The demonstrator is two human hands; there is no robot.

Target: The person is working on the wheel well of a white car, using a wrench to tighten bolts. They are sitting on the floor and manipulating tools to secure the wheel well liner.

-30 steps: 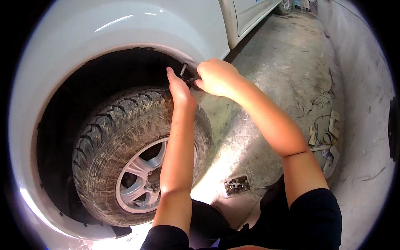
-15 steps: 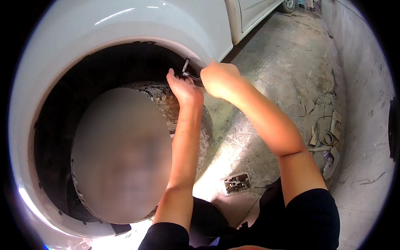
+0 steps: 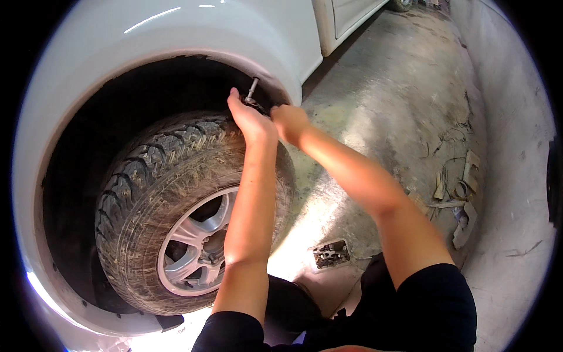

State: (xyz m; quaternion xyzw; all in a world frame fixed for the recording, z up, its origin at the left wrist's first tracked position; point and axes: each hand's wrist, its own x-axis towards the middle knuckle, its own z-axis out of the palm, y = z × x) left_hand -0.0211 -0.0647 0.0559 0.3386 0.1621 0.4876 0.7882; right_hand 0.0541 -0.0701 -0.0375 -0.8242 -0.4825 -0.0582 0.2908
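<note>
My right hand point(image 3: 290, 122) is closed round the ratchet point(image 3: 253, 104), its rod point(image 3: 253, 88) set at the wheel arch point(image 3: 271, 73) (fitted, seemingly, with turning unfinished), while my left hand's point(image 3: 254, 122) half-hidden grip I cannot tell.

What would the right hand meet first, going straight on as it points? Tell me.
The right hand would likely meet the left hand, beside the dark tool; depth is unclear, so they may already touch.
</note>
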